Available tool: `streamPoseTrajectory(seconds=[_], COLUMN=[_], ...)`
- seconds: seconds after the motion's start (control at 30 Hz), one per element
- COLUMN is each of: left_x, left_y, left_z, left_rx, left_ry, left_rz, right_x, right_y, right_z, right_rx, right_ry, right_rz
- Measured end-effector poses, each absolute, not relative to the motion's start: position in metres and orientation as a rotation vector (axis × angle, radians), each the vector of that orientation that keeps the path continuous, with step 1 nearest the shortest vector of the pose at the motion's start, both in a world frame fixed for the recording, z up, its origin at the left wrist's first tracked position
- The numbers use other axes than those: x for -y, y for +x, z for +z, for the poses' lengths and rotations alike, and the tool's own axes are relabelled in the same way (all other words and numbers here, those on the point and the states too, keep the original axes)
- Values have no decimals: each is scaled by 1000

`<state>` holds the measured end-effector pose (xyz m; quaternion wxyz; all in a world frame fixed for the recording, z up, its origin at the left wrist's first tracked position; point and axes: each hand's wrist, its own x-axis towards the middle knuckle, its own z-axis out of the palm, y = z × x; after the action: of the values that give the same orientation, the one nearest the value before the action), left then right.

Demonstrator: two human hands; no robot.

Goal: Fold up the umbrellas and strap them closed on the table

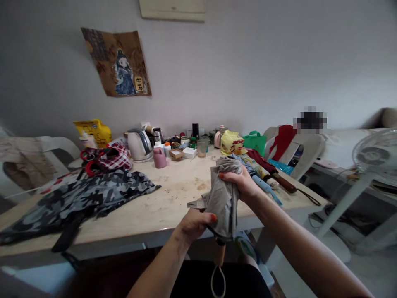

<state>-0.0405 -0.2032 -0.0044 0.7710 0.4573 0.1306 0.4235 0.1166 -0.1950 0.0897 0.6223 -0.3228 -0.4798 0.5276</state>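
A grey folding umbrella (221,203) is between my hands at the table's front edge, its wooden handle (220,254) pointing down with a cord loop hanging from it. My left hand (194,223) grips the lower canopy, thumb pressed on the cloth. Higher up, my right hand (240,182) wraps around the bundled fabric near the top. A grey strap end sticks out to the left above my left hand. To the left lies a camouflage umbrella (93,196), loosely gathered, its black handle over the table edge. Several folded umbrellas lie on the right, among them a blue one (263,186).
On the table (176,203), an electric kettle (139,145), a pink cup (159,158), small boxes and bottles stand at the back. A plaid umbrella (116,157) lies at left. A fan (376,153) stands at right, near a person in red (281,140).
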Motion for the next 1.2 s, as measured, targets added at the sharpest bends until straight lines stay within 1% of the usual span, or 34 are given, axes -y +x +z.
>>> streamPoseTrajectory(seconds=[0.13, 0.23, 0.33, 0.4, 0.53, 0.67, 0.8, 0.87, 1.03, 1.1, 1.2], left_x=[201, 196, 195, 196, 194, 183, 181, 187, 215, 222, 224], left_y=[-41, -47, -54, -57, -61, -66, -59, -51, -33, -29, -26], left_z=[-7, -3, 3, 6, 2, -10, -8, 1, 7, -3, -23], left_rx=[-205, -117, -112, -125, -100, -44, -182, -163, -156, -150, -163], left_ry=[950, 938, 1041, 1187, 1491, 1466, 1219, 1128, 1245, 1141, 1028], left_rz=[951, 1069, 1259, 1286, 1077, 812, 980, 1003, 740, 641, 595], right_x=[199, 201, 203, 205, 212, 220, 224, 224, 217, 214, 211], right_y=[121, 126, 129, 128, 121, 115, 111, 109, 102, 100, 100], right_z=[83, 78, 76, 77, 81, 86, 89, 88, 74, 70, 67], right_rx=[1049, 1110, 1175, 1186, 1161, 1130, 1182, 1209, 1242, 1213, 1164], right_ry=[-649, -550, -509, -506, -410, -317, -338, -347, -290, -266, -252], right_rz=[1324, 1359, 1384, 1406, 1428, 1436, 1448, 1465, 1561, 1579, 1602])
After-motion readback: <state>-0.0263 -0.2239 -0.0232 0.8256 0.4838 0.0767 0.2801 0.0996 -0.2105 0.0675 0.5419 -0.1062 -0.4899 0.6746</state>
